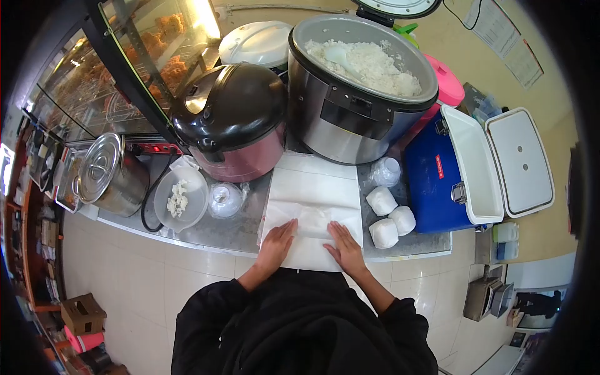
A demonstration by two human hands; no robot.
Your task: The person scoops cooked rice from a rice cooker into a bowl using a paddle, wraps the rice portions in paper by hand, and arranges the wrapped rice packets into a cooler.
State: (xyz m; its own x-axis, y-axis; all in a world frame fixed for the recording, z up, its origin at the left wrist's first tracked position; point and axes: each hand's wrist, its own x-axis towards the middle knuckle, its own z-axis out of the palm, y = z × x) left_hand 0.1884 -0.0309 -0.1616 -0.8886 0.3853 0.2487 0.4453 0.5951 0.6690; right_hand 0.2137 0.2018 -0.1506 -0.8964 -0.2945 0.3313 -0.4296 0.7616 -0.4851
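Observation:
White wrapping paper [315, 178] lies in a stack on the counter in front of me. Near its front, one sheet is folded over a raised bulge [312, 217]; what is inside is hidden. My left hand [279, 242] rests on the left side of this fold with fingers stretched out. On the right side lies my right hand [345, 245], its fingers also extended and the thumb apart. Several white wrapped parcels [384, 233] sit just right of the paper. Behind the stack, a large open rice cooker [356, 100] holds white rice [381, 65] and a pale scoop [338, 56].
A closed pink-and-black rice cooker [234, 115] stands back left. Further left are a bowl with rice bits [199, 194], a lidded steel pot [122, 181] and a glass cabinet of fried food [147, 50]. A blue cooler box [431, 181] stands open at the right.

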